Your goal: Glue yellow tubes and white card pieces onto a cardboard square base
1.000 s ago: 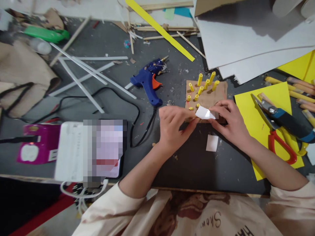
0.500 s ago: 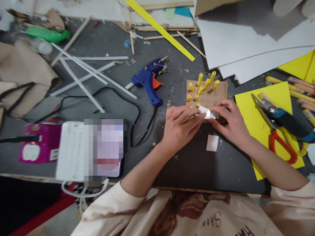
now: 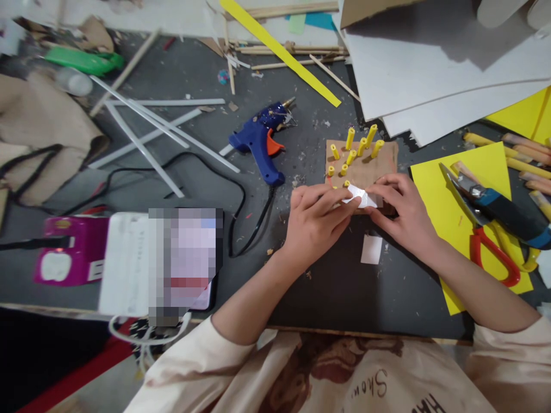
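Observation:
Both my hands pinch a small piece of white paper [image 3: 361, 197] over the near edge of a brown cardboard piece [image 3: 383, 166]. My left hand [image 3: 316, 221] has its fingers closed on the paper's left part. The thumb and fingers of my right hand [image 3: 404, 218] grip its right end. Several thin yellow paper tubes [image 3: 352, 156] stand upright on the cardboard, just beyond the paper. Another small white paper square [image 3: 371, 249] lies on the dark table, between my forearms. My fingers hide part of the cardboard's near edge.
A blue glue gun [image 3: 260, 140] lies left of the cardboard, its cable running to the left. Right of my hands, red-handled scissors [image 3: 491, 258] and pliers [image 3: 508, 209] rest on yellow paper [image 3: 434, 195]. Glue sticks [image 3: 159, 126] and a phone [image 3: 193, 258] lie farther left.
Both hands stay in almost the same place. The white paper between my fingers has tilted slightly. Everything else looks the same.

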A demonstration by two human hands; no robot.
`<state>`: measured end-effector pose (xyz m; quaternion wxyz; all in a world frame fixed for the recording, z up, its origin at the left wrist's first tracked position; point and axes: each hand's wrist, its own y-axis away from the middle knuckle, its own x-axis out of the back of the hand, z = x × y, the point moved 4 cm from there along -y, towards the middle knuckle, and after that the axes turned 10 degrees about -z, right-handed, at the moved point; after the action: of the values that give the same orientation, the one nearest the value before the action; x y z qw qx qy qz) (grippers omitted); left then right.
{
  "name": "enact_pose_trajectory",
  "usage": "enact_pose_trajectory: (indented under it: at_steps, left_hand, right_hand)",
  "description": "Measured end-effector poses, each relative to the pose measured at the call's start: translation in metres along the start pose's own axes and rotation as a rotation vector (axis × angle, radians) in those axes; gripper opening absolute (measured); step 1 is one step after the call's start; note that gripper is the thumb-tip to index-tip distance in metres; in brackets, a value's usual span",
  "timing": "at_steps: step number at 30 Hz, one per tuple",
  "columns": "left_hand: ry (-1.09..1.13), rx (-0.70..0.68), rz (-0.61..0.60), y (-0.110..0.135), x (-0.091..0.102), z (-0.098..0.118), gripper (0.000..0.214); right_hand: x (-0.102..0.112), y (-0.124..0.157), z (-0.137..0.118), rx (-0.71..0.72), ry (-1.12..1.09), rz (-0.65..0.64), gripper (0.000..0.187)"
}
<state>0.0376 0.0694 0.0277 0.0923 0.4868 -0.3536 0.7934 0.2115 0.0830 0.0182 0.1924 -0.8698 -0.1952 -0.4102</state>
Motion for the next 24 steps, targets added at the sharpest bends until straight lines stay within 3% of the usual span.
enact_pose_trajectory:
  at_steps: [24]
  left_hand:
    - [0.004,-0.017,0.029,-0.0005,0.0060,0.0047,0.014]
  right_hand:
    - [0.0000,0.0004,0.0006,-0.006,-0.012,-0.004,0.021]
